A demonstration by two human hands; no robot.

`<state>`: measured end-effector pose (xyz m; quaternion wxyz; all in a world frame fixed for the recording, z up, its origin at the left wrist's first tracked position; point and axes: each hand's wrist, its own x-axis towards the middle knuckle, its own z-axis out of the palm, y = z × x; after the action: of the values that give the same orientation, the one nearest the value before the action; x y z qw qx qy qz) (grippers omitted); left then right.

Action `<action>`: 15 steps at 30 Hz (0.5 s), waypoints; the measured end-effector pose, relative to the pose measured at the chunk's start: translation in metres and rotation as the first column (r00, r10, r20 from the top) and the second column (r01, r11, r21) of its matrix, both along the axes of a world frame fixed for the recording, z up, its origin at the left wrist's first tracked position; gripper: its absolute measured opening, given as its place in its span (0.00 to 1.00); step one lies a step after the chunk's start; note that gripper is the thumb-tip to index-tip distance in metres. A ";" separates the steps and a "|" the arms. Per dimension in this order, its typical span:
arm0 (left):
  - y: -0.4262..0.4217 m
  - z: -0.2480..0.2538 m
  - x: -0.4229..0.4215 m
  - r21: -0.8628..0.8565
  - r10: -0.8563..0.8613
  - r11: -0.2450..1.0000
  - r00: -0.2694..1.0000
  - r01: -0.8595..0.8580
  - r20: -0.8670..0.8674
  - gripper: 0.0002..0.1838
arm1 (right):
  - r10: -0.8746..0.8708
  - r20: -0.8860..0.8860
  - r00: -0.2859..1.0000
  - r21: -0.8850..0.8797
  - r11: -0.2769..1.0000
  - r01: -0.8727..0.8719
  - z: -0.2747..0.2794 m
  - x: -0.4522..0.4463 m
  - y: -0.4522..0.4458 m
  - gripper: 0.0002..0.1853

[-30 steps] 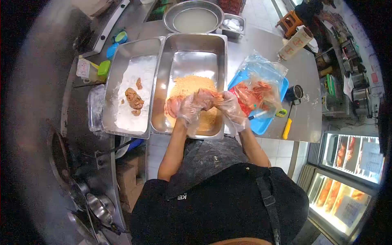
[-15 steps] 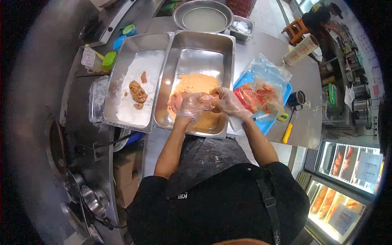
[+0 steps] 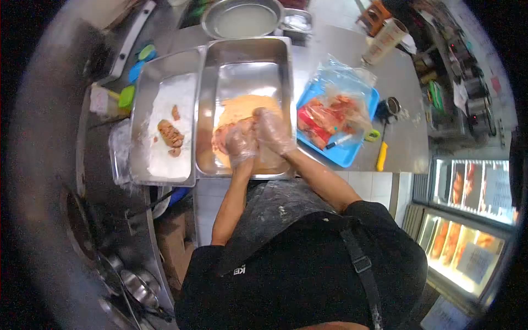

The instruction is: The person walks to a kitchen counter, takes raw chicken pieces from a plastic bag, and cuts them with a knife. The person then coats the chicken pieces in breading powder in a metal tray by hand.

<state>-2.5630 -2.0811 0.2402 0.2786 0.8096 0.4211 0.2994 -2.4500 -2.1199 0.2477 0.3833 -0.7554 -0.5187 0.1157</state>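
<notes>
Both my hands wear clear plastic gloves and are inside the right steel pan (image 3: 246,49), low over a bed of orange breading (image 3: 250,103). Between and under them lies a piece of raw meat (image 3: 221,136), pinkish and partly coated with crumbs. My left hand (image 3: 241,146) is closed over its near part. My right hand (image 3: 273,133) has bent fingers at the meat's right end; motion blurs them a little. Alongside on the left, another steel pan (image 3: 144,82) holds white flour (image 3: 170,165) with brown battered lumps (image 3: 170,133) on it.
To the right, a blue tray (image 3: 346,158) carries bagged raw meat (image 3: 324,118) and a marker (image 3: 339,141). A yellow-handled tool (image 3: 381,156) and a dark cup (image 3: 389,107) lie beyond it. Behind the pans stands a wide bowl (image 3: 242,21) of cloudy liquid.
My hands have lowered the meat against the breading and changed their grip on it. The whole view has shifted, so the pans and tray appear further left.
</notes>
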 end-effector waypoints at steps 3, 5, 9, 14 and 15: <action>0.003 0.000 0.000 -0.070 0.010 0.998 0.990 0.000 0.140 0.09 | 0.023 -0.021 1.000 -0.065 0.998 -0.024 0.009 0.007 0.001 0.10; 0.011 -0.005 0.002 -0.199 0.016 0.979 0.971 0.033 0.237 0.11 | 0.079 -0.068 0.995 -0.147 0.985 -0.088 0.007 0.024 -0.002 0.09; 0.037 -0.025 -0.004 -0.378 -0.188 0.901 0.977 0.211 0.097 0.12 | -0.064 -0.506 0.860 0.152 0.975 0.162 0.002 0.124 -0.041 0.13; 0.049 0.001 -0.030 -0.084 0.059 0.992 0.922 -0.098 -0.383 0.27 | -0.300 0.406 0.863 -0.291 0.853 0.433 -0.014 0.230 -0.101 0.19; 0.053 -0.005 -0.033 0.007 0.057 0.998 0.917 -0.059 -0.394 0.30 | -0.324 0.379 0.867 -0.349 0.818 0.458 -0.041 0.249 -0.103 0.18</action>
<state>-2.5956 -2.0285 0.2353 0.1810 0.8398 0.4930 0.1376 -2.2011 -2.2231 0.2071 0.1398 -0.9202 -0.3645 0.0277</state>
